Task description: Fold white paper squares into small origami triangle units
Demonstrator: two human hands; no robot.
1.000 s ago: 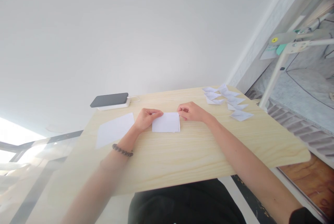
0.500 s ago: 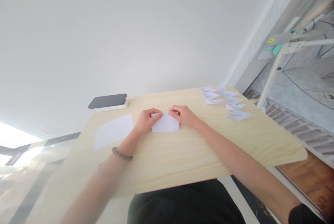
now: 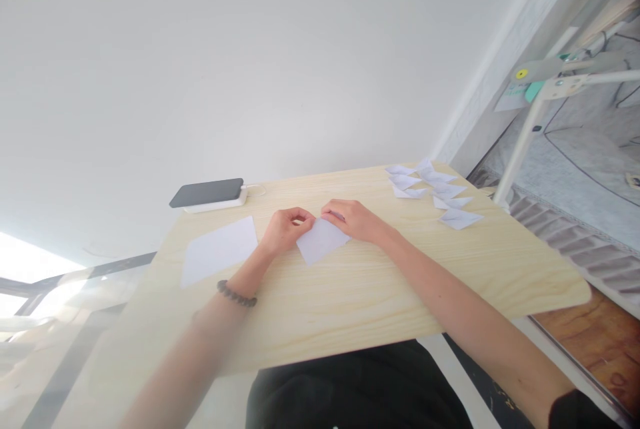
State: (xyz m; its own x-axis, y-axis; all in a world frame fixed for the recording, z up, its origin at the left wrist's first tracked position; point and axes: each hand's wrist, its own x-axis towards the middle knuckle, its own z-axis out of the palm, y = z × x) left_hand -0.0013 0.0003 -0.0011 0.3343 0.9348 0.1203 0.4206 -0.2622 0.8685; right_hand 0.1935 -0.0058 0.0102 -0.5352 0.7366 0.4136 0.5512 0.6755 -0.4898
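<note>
In the middle of the frame, the left hand (image 3: 286,230) and right hand (image 3: 354,221) both pinch the top of a folded paper (image 3: 321,243). It looks only partly made. Paper boats (image 3: 460,219) at right look finished; flat paper (image 3: 220,252) at left looks unfolded.

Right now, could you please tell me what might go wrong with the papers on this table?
The small white paper sits tilted, with the left hand and right hand both at its upper edge, so an uneven pull might crease it crookedly. The larger loose sheet lies right beside the left wrist, so a sideways move could drag it.
</note>
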